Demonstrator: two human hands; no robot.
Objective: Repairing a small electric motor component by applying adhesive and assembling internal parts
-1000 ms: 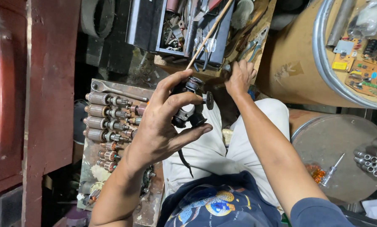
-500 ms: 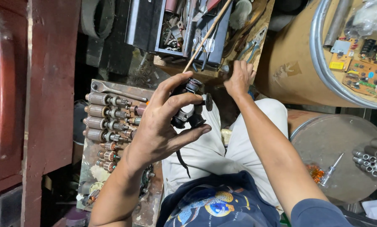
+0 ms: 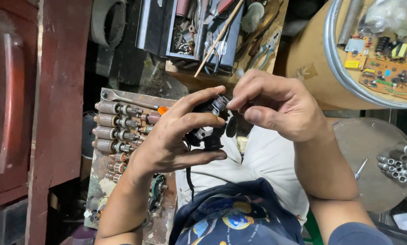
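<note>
Head view, looking down onto a lap in pale trousers (image 3: 267,159). Left hand (image 3: 176,136) wrapped around a small black motor part with a dark cord (image 3: 208,131), fingers curled over its top and thumb pressed beneath, so clamped firmly on it. Right hand (image 3: 276,106) brought in from the other side, fingertips pinched on the grey metal end of that same part, touching it at the tip. Hands thus close together, meeting over the part, just above the pale trousers. Left of the motor part: a worn wooden board (image 3: 99,181) bearing a row of copper-wound motor armatures (image 3: 112,127) and a long steel spanner (image 3: 121,97). Above the part: a black open toolbox (image 3: 153,31) crammed with small tools, a thin wooden stick (image 3: 217,38) across it. Right of the part: a round metal tray (image 3: 335,63) holding green and orange circuit boards (image 3: 380,63), and below that a cluster of short silver metal cylinders (image 3: 400,163).
</note>
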